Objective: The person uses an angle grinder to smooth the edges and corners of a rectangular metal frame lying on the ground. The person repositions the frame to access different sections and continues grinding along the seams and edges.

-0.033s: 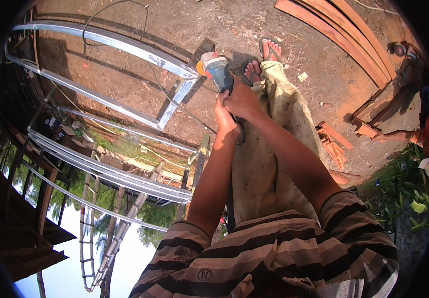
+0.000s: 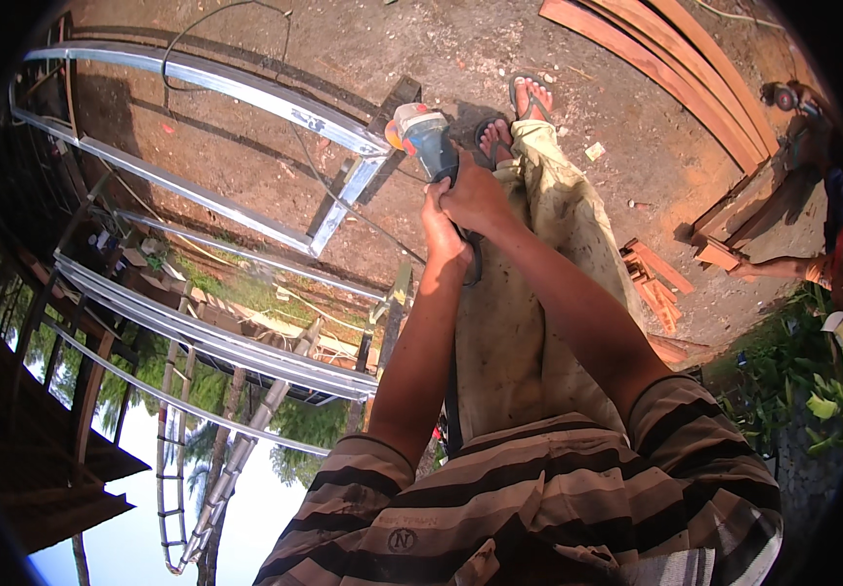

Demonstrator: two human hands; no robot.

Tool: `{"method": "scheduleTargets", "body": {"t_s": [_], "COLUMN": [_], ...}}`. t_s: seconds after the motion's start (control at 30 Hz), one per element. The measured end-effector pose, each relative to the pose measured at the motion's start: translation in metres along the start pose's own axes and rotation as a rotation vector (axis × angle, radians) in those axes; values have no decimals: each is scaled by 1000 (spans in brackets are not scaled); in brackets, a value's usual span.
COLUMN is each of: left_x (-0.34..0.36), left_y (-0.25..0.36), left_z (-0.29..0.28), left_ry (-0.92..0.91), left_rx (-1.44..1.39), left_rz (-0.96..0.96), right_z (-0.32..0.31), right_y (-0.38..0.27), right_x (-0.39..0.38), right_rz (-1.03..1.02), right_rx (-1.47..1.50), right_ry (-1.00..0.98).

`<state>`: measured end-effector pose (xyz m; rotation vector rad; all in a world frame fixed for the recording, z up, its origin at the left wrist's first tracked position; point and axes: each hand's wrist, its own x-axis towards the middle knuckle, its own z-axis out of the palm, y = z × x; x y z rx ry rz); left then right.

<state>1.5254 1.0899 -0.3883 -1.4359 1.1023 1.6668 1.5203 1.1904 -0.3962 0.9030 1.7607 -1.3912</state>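
Observation:
An angle grinder [image 2: 428, 137] with a blue-grey body and an orange disc guard or wheel at its head is held out in front of my legs. My right hand [image 2: 475, 198] is closed round its dark rear body. Below and against it, my left hand [image 2: 444, 231] grips the back end of the same tool. Left of the grinder's head is the corner of a silver metal frame [image 2: 368, 146], with a gap between the two. How the fingers sit under the tool is hidden.
Long reddish timber planks [image 2: 675, 78] lie at the upper right, with short wood offcuts [image 2: 657, 283] below. A dark cable [image 2: 328, 186] crosses the metal frame. At the right edge, another person's hand [image 2: 748, 269] touches a wood piece. Silver bars [image 2: 216, 337] and a ladder [image 2: 172, 439] are at left.

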Motion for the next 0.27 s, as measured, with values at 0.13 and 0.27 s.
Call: {"method": "scheduleTargets", "body": {"t_s": [0.13, 0.27], "left_x": [5, 8], "left_y": [0, -2], "left_z": [-4, -4], "left_ry": [-9, -5], "left_rx": [22, 29], "left_rz": [14, 8], "right_z": [1, 0], "right_y": [0, 1], "right_x": [2, 2], "right_rz": [16, 41], "right_rx": [-26, -1], "right_ry": [-11, -22]}}
